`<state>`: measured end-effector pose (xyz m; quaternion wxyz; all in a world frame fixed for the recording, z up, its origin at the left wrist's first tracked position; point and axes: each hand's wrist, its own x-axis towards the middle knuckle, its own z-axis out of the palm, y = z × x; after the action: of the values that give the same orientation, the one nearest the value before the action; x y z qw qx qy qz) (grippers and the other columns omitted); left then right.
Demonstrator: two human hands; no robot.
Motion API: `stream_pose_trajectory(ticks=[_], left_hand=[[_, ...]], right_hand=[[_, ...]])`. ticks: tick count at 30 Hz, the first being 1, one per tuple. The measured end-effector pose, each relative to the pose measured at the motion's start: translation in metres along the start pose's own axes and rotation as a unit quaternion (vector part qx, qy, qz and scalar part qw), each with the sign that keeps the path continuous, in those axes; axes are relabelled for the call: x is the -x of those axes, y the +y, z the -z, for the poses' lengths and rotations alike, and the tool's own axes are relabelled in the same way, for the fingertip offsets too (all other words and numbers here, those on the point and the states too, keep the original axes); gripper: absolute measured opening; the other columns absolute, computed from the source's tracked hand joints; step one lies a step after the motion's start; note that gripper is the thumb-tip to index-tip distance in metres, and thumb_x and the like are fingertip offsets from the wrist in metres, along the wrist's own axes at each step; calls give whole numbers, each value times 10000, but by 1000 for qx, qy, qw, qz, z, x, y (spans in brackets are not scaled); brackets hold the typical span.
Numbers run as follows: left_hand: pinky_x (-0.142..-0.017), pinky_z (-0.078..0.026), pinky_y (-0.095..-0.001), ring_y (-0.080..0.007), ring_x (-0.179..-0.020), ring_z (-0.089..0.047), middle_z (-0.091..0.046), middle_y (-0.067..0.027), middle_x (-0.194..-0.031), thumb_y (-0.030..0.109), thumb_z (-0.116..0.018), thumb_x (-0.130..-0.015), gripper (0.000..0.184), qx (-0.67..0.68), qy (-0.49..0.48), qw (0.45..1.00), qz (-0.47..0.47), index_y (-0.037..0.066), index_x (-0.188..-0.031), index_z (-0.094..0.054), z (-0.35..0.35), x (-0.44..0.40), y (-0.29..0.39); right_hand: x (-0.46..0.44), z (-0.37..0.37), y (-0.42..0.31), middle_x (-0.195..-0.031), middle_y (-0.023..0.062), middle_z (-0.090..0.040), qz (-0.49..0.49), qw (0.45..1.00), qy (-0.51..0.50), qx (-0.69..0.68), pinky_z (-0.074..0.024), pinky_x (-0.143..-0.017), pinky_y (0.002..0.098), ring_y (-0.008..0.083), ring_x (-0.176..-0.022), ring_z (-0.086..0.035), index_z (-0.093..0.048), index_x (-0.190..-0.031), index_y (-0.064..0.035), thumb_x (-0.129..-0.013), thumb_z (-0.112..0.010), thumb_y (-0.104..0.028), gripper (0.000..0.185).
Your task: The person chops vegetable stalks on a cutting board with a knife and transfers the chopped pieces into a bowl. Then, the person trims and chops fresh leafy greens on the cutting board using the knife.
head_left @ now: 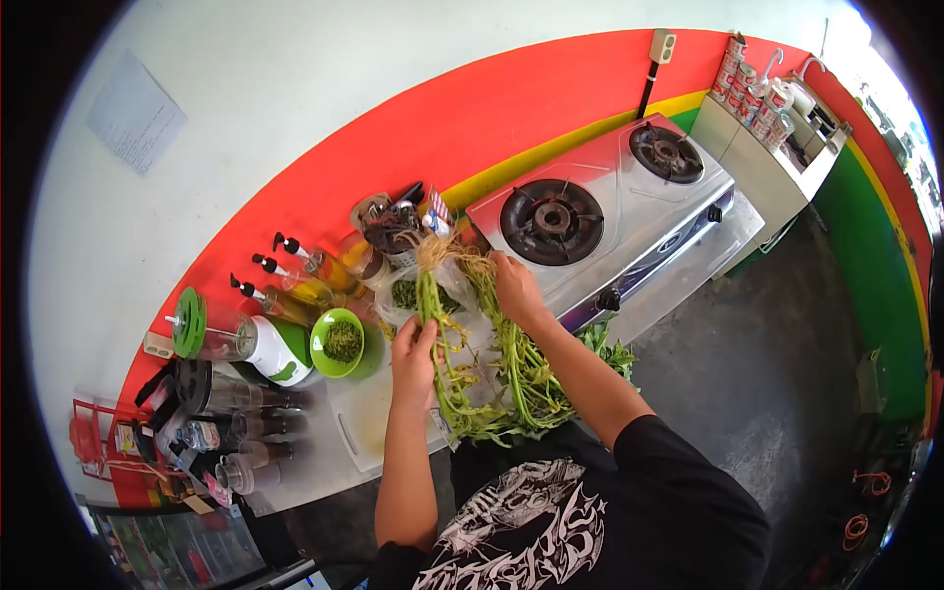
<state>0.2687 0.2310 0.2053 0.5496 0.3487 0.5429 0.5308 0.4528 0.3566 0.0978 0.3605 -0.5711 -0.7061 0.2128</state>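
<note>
Far left, blender jug (221, 332), clear, green-rimmed; I see its squat white-and-green base (279, 352) alongside. Next, pump bottles (320, 265) with yellowish contents, then green bowl (321, 345), round, smooth, finely chopped greens (343, 341) inside. Pale cutting board (360, 440), flat, on the worktop (305, 472). Thin crinkly plastic bag (385, 297) holds darker greens, just behind the stems.

Centre: I have the left hand (413, 362) closed around the left bunch (429, 297), thumb along the stems. Long, ribbed pale-green stalks, wiry tan roots toward the wall, yellowed leaves hanging off. Right bunch (516, 359) lies just beside it, leafy ends near the shirt (551, 511). My right hand (516, 285) is curled in, fingertips pinching that bunch at its stringy root end.

Step in hand, my read: holding the two bunches apart at the roots. Stems look limp and tangled, so any move calls for a light hold and a slow pull, or leaves tear.

Right: gas stove (610, 211), shiny flat metal, two round black burners, near the right hand.
</note>
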Motion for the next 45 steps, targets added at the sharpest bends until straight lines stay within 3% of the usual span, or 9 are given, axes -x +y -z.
stream_pose_trajectory(ticks=[5,13,17,24,31,33,37,38,45], left_hand=[[-597,-435,-230,-70,-676,-522,-570,25,-823,158,-585,-1009,97,52,68,996,5,67,-1022,-618,23,11,13],[-682,-480,-251,-94,-745,-573,-646,-11,-966,112,-546,-1025,172,232,94,964,-89,65,-1180,-605,69,9,50],[-707,-510,-255,-101,-769,-592,-684,-60,-1018,136,-536,-1034,196,289,89,948,-98,50,-1201,-589,93,17,61],[-752,-506,-248,-83,-783,-574,-701,-78,-1060,187,-512,-1050,274,165,169,965,-117,17,-1256,-576,175,75,82],[-662,-481,-278,-81,-748,-572,-735,-76,-1012,129,-493,-1046,261,-56,226,966,-114,-10,-1236,-607,233,114,94],[-625,-466,-290,-85,-699,-561,-735,-84,-929,145,-532,-1028,231,-348,263,892,-115,-6,-1168,-638,242,124,99],[-663,-476,-471,-361,-738,-636,-680,-197,-848,137,-582,-970,231,-525,276,791,-151,9,-1153,-643,257,122,85],[-726,-472,-539,-454,-842,-611,-666,-235,-890,129,-587,-956,245,-527,272,778,-206,50,-1178,-652,268,113,59],[-769,-517,-484,-364,-924,-618,-695,-170,-922,113,-616,-923,268,-531,113,832,-117,62,-1182,-662,270,87,-62]], right_hand=[[-29,-10,14,-956,249,-625,131,990,17,49,-528,-772,517,454,-906,-622,-497,-1155,-27,-791,-547,67,379],[51,23,-48,-1500,261,-364,81,984,-71,139,-375,-1087,497,423,-1372,-371,-365,-1466,-10,-771,-741,-148,802],[119,13,-26,-1583,261,-264,122,961,-135,209,-312,-1142,513,432,-1488,-221,-430,-1435,-9,-778,-622,-35,686],[104,18,-7,-1610,260,-176,136,962,-210,105,-237,-1209,503,461,-1504,-127,-437,-1426,3,-713,-657,54,747],[96,32,-43,-1628,212,-203,74,940,-267,197,-195,-1204,564,394,-1528,-122,-484,-1411,-47,-787,-761,-133,688],[99,31,-56,-1623,223,-220,19,938,-264,224,-165,-1203,580,404,-1529,-113,-483,-1409,-42,-797,-762,-175,685],[112,14,-96,-1557,249,-329,80,948,-190,244,-229,-1165,594,452,-1474,-228,-533,-1349,-27,-825,-740,-238,602],[113,11,-114,-1416,254,-484,97,954,-200,201,-383,-1072,542,429,-1354,-416,-568,-1284,-19,-838,-724,-250,526],[184,-84,-140,-1059,240,-665,-21,929,-344,135,-519,-806,525,455,-931,-656,-514,-1206,-36,-862,-711,-298,475]])
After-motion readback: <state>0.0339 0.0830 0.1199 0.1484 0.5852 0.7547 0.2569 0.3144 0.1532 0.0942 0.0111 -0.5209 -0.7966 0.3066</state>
